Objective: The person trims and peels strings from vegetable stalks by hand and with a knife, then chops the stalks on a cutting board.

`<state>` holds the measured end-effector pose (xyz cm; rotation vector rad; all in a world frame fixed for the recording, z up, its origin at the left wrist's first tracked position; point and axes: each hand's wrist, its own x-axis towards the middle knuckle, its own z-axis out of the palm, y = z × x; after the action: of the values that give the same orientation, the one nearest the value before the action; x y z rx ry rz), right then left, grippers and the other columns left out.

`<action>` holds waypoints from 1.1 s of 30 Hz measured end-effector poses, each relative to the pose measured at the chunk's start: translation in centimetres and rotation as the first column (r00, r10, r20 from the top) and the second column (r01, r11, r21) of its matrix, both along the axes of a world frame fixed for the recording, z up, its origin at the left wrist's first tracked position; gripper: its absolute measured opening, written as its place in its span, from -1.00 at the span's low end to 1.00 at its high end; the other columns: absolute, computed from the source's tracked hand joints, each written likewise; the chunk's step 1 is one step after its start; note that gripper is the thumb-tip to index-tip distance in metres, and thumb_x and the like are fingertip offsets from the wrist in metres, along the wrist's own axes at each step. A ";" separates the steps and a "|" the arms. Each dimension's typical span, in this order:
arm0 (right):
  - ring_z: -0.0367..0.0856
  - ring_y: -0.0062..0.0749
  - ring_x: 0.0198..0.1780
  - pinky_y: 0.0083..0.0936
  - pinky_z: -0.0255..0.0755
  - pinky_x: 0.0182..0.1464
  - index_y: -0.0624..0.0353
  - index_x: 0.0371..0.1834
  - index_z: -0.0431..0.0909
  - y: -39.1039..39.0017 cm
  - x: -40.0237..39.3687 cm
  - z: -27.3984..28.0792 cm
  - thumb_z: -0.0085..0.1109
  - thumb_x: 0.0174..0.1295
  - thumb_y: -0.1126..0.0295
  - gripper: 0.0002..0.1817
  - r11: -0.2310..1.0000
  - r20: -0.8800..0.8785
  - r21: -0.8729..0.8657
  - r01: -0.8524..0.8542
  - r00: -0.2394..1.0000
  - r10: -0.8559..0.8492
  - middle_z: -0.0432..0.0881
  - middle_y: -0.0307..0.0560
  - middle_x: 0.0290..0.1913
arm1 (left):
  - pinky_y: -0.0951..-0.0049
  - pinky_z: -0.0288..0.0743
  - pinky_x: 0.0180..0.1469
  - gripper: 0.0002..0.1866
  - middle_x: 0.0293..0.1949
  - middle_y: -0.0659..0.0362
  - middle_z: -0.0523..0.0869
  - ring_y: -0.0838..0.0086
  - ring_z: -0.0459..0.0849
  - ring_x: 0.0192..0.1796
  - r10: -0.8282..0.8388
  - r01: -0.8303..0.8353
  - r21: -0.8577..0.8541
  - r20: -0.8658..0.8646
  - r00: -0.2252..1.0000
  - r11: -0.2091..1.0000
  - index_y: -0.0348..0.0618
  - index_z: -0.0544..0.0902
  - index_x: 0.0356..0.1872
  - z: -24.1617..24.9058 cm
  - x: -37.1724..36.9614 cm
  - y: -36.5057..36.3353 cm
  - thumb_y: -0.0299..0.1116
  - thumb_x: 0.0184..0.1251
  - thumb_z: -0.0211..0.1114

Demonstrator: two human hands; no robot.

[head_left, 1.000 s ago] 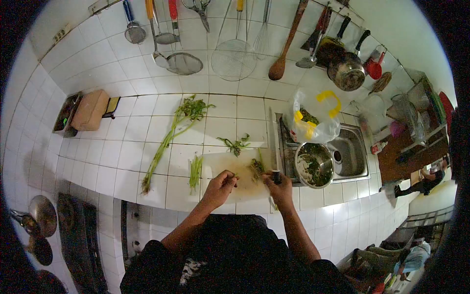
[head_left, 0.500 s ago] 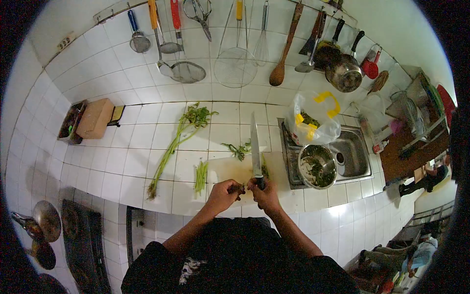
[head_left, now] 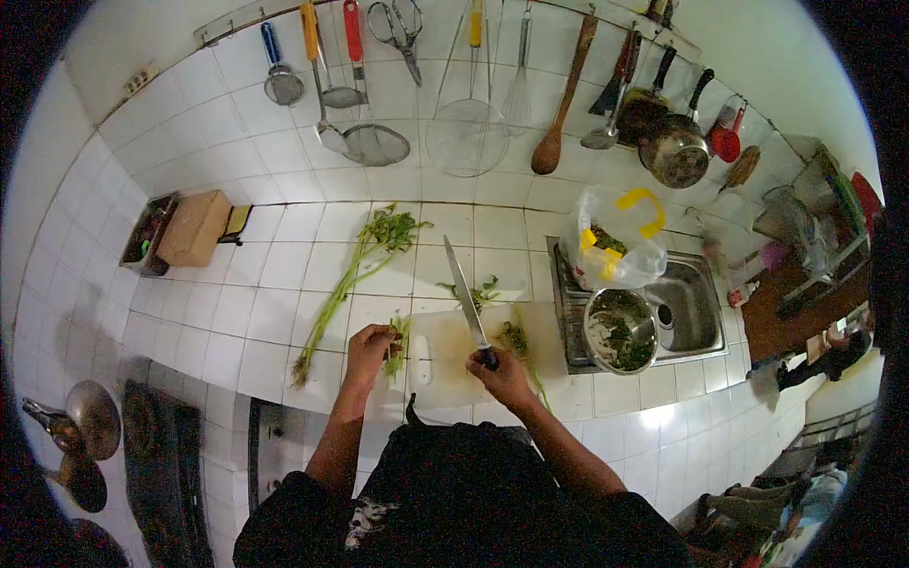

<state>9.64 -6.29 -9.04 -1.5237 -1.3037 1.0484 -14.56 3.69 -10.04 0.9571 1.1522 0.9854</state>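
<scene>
My right hand [head_left: 502, 376] is wrapped round the dark handle of a large knife [head_left: 465, 291], its blade pointing up and slightly left over the white cutting board [head_left: 452, 364]. To the left, my left hand [head_left: 371, 355] is closed on a small brownish-green piece at the board's left side, beside cut green stalks [head_left: 399, 341]. Roots and stems [head_left: 514, 339] lie on the board's right part. Leafy trimmings [head_left: 480, 292] rest at its back edge. A long leafy stalk bunch with roots [head_left: 341, 293] lies further left on the tiles.
A steel bowl of chopped greens [head_left: 650, 331] and a plastic bag [head_left: 630, 267] stand by the sink [head_left: 696, 308] at right. A brown box [head_left: 194, 229] is at back left. Utensils and pans hang on the wall. Another person [head_left: 838, 355] is far right.
My left hand has moved left, away from the knife, to the cut stalks. The knife now tilts left. Roots and stems on the board's right are now uncovered. The view has shifted slightly.
</scene>
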 end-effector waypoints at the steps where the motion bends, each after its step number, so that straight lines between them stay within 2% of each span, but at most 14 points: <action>1: 0.54 -0.43 -0.41 -0.41 0.44 -0.30 0.23 -0.38 0.58 0.9 -0.3 -0.4 0.28 0.16 0.20 -0.72 0.999 0.088 0.031 -0.024 0.996 0.021 0.61 -0.13 -0.48 | 0.49 0.55 -0.35 -0.84 -0.33 0.07 0.71 0.49 0.66 -0.40 0.008 -0.007 0.036 -0.011 1.000 0.999 -0.31 0.60 -0.26 0.5 -0.4 -0.2 -0.41 0.26 0.27; 2: 0.45 -0.56 -0.48 -0.47 0.39 -0.36 0.25 -0.42 0.56 1.8 -0.6 -0.8 0.30 0.15 0.20 -0.70 0.997 0.178 0.062 -0.049 0.983 0.037 0.55 -0.19 -0.56 | 0.53 0.53 -0.38 -0.83 -0.32 0.07 0.71 0.49 0.66 -0.40 0.016 -0.015 0.037 -0.029 0.999 0.999 -0.32 0.60 -0.27 0.3 -0.8 -0.2 -0.39 0.26 0.28; 3: 0.45 -0.56 -0.48 -0.47 0.39 -0.36 0.25 -0.42 0.56 2.6 -1.3 -0.9 0.30 0.15 0.20 -0.70 0.997 0.174 0.061 -0.050 0.984 0.039 0.55 -0.19 -0.56 | 0.53 0.53 -0.38 -0.83 -0.32 0.07 0.71 0.49 0.66 -0.40 0.018 -0.016 0.036 -0.034 0.999 0.999 -0.32 0.60 -0.27 0.0 -1.1 -0.2 -0.39 0.26 0.28; 5: 0.48 -0.49 -0.48 -0.41 0.41 -0.34 0.26 -0.48 0.56 4.6 -3.3 -0.6 0.35 0.09 0.18 -0.68 0.993 0.115 -0.093 -0.069 0.990 0.080 0.57 -0.13 -0.56 | 0.56 0.49 -0.40 -0.83 -0.32 0.08 0.71 0.51 0.65 -0.40 0.092 -0.093 0.018 0.023 0.995 0.996 -0.32 0.60 -0.27 -0.6 -1.2 -0.4 -0.38 0.27 0.28; 11: 0.47 -0.46 -0.51 -0.41 0.38 -0.39 0.25 -0.53 0.53 7.3 -5.7 -1.2 0.30 0.10 0.03 -0.56 1.000 0.232 -0.016 -0.004 0.973 0.008 0.53 -0.12 -0.62 | 0.59 0.39 -0.42 -0.84 -0.38 0.18 0.69 0.62 0.53 -0.48 0.059 -0.061 0.021 0.065 0.996 0.998 -0.28 0.58 -0.25 -0.3 -0.7 -2.8 -0.38 0.29 0.25; 13: 0.46 -0.44 -0.53 -0.38 0.37 -0.42 0.27 -0.50 0.53 6.5 -4.7 -1.5 0.27 0.12 -0.01 -0.52 1.000 0.229 -0.004 -0.013 0.973 0.014 0.53 -0.11 -0.60 | 0.62 0.33 -0.43 -0.85 -0.41 0.25 0.64 0.66 0.42 -0.51 0.039 -0.039 0.011 -0.004 0.999 0.999 -0.23 0.58 -0.23 -0.6 -0.8 -3.4 -0.35 0.33 0.21; 15: 0.42 -0.51 -0.57 -0.45 0.33 -0.50 0.24 -0.43 0.53 5.1 -3.3 -0.9 0.26 0.14 0.00 -0.56 0.997 0.141 -0.038 0.074 0.988 -0.068 0.49 -0.18 -0.59 | 0.66 0.26 -0.42 -0.79 -0.43 0.31 0.59 0.70 0.35 -0.49 -0.044 0.044 -0.027 -0.004 0.999 0.999 -0.18 0.58 -0.22 -0.6 -0.6 -3.9 -0.25 0.40 0.12; 19: 0.34 -0.62 -0.60 -0.58 0.25 -0.57 0.17 -0.38 0.51 2.2 -0.3 -1.0 0.21 0.20 0.00 -0.59 0.991 0.010 -0.122 0.062 0.998 -0.061 0.41 -0.29 -0.59 | 0.68 0.19 -0.43 -0.72 -0.47 0.35 0.50 0.72 0.29 -0.48 -0.100 0.101 -0.034 0.041 0.994 0.994 -0.13 0.57 -0.19 1.3 0.8 -4.8 -0.15 0.46 0.00; 21: 0.24 -0.71 -0.62 -0.68 0.14 -0.62 0.10 -0.32 0.46 -0.6 -0.3 5.1 0.12 0.28 0.00 -0.64 0.936 -0.183 -0.348 0.051 0.976 -0.121 0.33 -0.38 -0.59 | 0.68 0.18 -0.43 -0.68 -0.49 0.37 0.45 0.73 0.28 -0.48 -0.210 0.209 0.027 0.057 0.976 0.978 -0.10 0.55 -0.16 2.6 1.7 -4.8 -0.11 0.49 -0.07; 22: 0.24 -0.71 -0.62 -0.68 0.14 -0.62 0.10 -0.32 0.46 -1.5 0.1 6.0 0.12 0.28 0.00 -0.64 0.936 -0.182 -0.347 0.052 0.976 -0.122 0.33 -0.38 -0.59 | 0.66 0.18 -0.43 -0.67 -0.50 0.37 0.41 0.72 0.28 -0.47 -0.269 0.269 0.034 0.004 0.963 0.963 -0.10 0.53 -0.13 3.1 2.1 -4.8 -0.11 0.51 -0.12; 24: 0.19 -0.73 -0.63 -0.67 0.07 -0.64 0.12 -0.29 0.42 -3.5 0.8 7.1 -0.01 0.37 0.02 -0.64 0.921 -0.418 -0.383 -0.074 0.903 -0.101 0.30 -0.40 -0.58 | 0.66 0.17 -0.43 -0.65 -0.50 0.36 0.40 0.71 0.27 -0.47 -0.316 0.314 0.113 -0.001 0.949 0.943 -0.11 0.53 -0.13 4.7 2.9 -5.1 -0.09 0.52 -0.14; 27: 0.15 -0.73 -0.63 -0.68 0.03 -0.65 0.14 -0.27 0.39 -6.2 1.1 10.2 -0.10 0.41 0.02 -0.62 0.915 -0.446 -0.362 -0.176 0.895 -0.004 0.29 -0.39 -0.59 | 0.63 0.18 -0.43 -0.61 -0.51 0.34 0.38 0.69 0.26 -0.48 -0.374 0.364 0.232 0.001 0.927 0.902 -0.17 0.52 -0.13 6.6 4.2 -5.6 -0.09 0.53 -0.15; 30: 0.16 -0.72 -0.63 -0.68 0.03 -0.65 0.17 -0.29 0.39 -8.2 1.0 12.0 -0.13 0.41 -0.01 -0.58 0.918 -0.391 -0.373 -0.137 0.920 -0.022 0.29 -0.37 -0.58 | 0.61 0.25 -0.38 -0.63 -0.51 0.31 0.40 0.65 0.31 -0.46 -0.419 0.393 0.375 -0.014 0.908 0.840 -0.20 0.53 -0.11 9.3 5.2 -6.0 -0.11 0.53 -0.13; 33: 0.17 -0.73 -0.62 -0.69 0.02 -0.65 0.19 -0.27 0.39 -9.3 1.3 13.3 -0.13 0.40 -0.06 -0.54 0.926 -0.365 -0.349 -0.140 0.931 0.003 0.33 -0.36 -0.55 | 0.55 0.33 -0.27 -0.59 -0.47 0.23 0.46 0.54 0.40 -0.39 -0.445 0.462 0.488 -0.158 0.881 0.741 -0.19 0.51 -0.03 10.1 5.7 -5.8 -0.05 0.50 -0.09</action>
<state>10.91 -15.60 4.30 -1.4642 -0.9445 1.6105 -8.84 -2.09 0.03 1.6052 0.6161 0.8825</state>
